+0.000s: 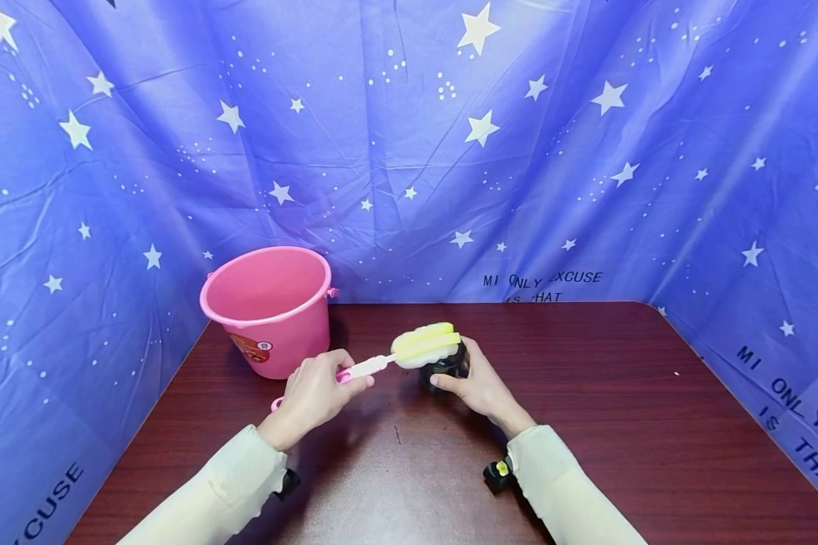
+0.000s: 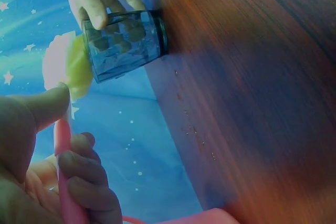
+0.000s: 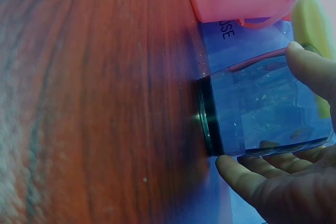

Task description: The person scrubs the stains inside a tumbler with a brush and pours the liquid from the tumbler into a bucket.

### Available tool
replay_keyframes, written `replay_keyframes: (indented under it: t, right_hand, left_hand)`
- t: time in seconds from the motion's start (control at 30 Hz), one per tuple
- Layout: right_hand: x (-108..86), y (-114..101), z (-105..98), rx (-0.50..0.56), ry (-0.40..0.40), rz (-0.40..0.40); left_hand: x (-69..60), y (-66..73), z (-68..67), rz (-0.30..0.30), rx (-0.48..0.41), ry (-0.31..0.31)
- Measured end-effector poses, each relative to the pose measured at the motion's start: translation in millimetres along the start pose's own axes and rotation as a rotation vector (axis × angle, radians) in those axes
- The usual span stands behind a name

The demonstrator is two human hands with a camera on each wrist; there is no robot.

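One table [image 1: 395,477] carries one pink bucket [image 1: 303,344], far left; nearer and to its right, the left hand [image 1: 316,386] has its grip closed round the handle of one brush [image 1: 370,367]; the right hand [image 1: 487,392] has its grip spread to the width of one dark glass cup [image 2: 126,56], holding it upright by its sides; the brush's one sponge head [image 1: 426,346] lies at the cup's mouth, whether touching I cannot tell.
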State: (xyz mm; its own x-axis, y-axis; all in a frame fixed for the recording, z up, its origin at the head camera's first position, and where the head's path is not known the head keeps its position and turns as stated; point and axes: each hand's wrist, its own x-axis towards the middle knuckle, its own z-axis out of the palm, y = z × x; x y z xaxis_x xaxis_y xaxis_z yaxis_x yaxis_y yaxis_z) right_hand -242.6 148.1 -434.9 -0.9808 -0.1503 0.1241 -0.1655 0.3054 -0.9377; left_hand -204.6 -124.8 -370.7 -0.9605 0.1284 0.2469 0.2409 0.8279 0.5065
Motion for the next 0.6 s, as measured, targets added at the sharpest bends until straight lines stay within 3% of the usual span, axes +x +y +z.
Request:
replay_keyframes:
  t: [0.6]
  right_hand:
    - [0.1,0.1,0.6,0.000,-0.002,0.003]
  left_hand:
    - [-4.2,-6.8,3.3,-0.027,-0.068,-0.048]
